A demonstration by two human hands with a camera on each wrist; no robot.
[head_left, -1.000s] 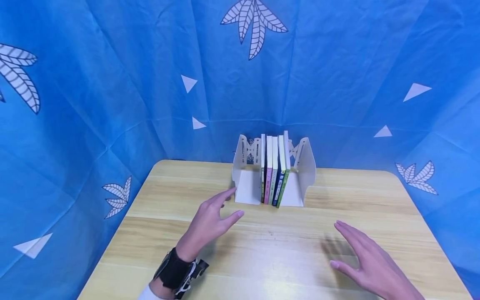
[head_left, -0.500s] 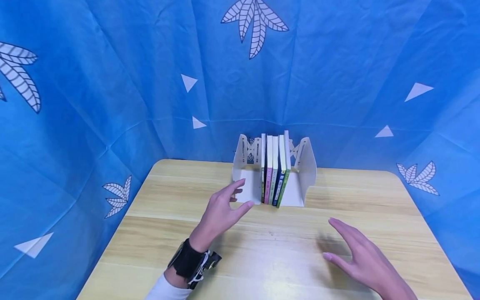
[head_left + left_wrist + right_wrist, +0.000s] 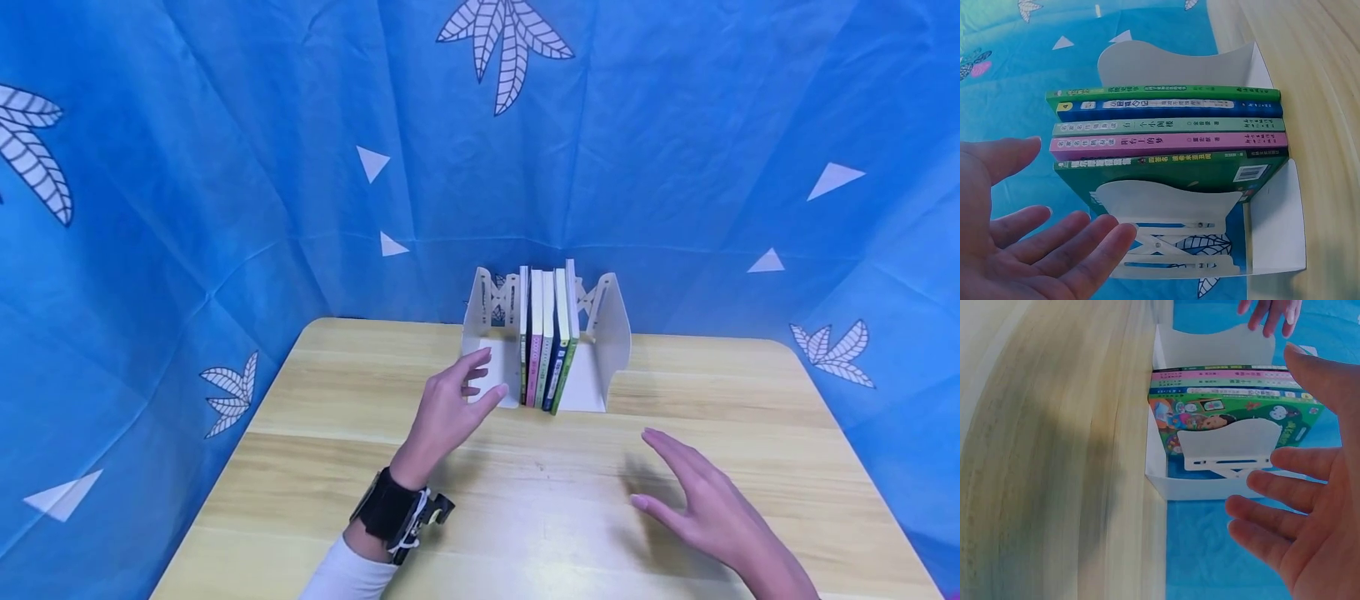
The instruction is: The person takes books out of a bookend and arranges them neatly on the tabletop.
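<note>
Both hands (image 3: pixel 442 412) (image 3: pixel 708 504) hover before the books (image 3: pixel 545 358), thumbs spread wide.

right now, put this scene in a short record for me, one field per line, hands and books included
stand: white, toward the far edge of the table
books: five, upright in the stand
book colours, left to right: dark green, pink, pale green, blue, green
left hand: near the stand's left side, holding nothing
right hand: farther from the stand, holding nothing
</note>
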